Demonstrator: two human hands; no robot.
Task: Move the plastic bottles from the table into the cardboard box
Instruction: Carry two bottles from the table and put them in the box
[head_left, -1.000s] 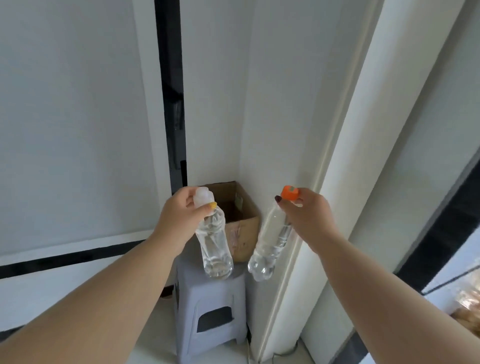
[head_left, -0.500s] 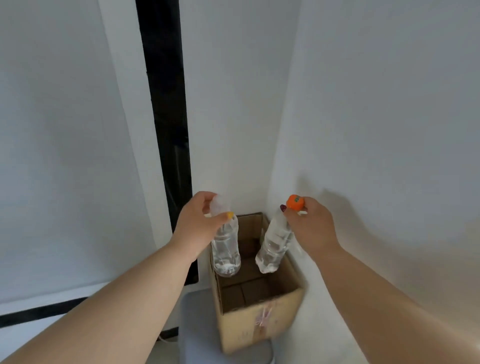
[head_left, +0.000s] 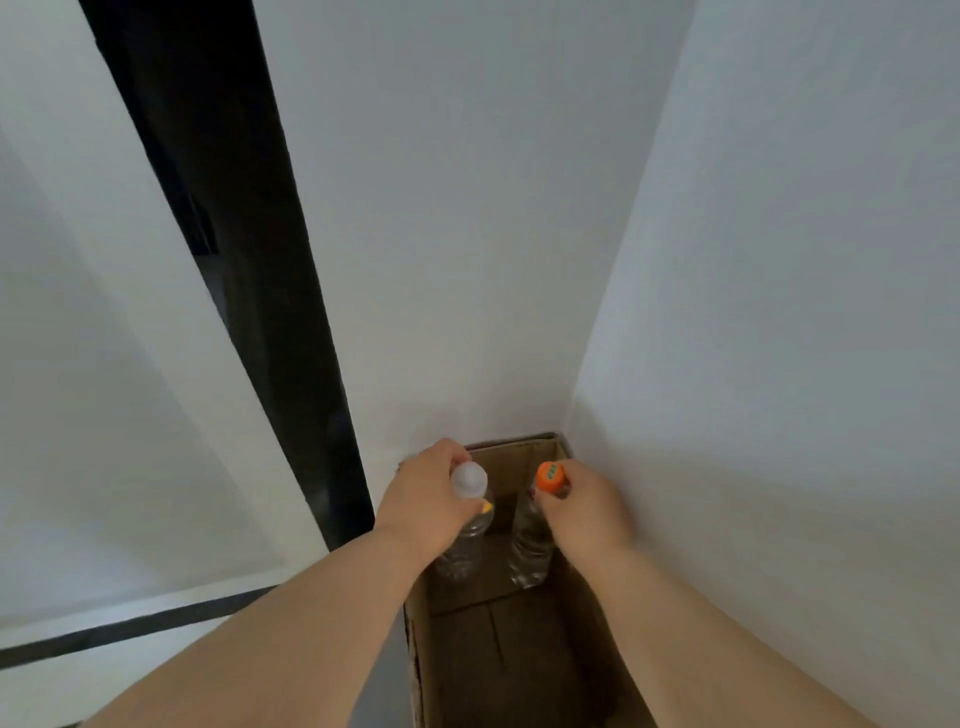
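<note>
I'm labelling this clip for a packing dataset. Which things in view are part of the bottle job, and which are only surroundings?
Part of the job:
- left hand, gripping the white-capped bottle
- right hand, gripping the orange-capped bottle
- cardboard box, both bottles lowered inside

Surroundings:
- white corner walls
- black vertical strip

No readable text anywhere. Only a small green mark printed on top of the orange cap (head_left: 550, 476), too blurred to make out as letters, numbers or a logo. Nothing legible on the clear bottle (head_left: 529, 545) below that cap, nor on the white-capped bottle (head_left: 464, 551) left of it. No print to be read on the inner walls of the cardboard box (head_left: 519, 654) around the orange cap.
</note>
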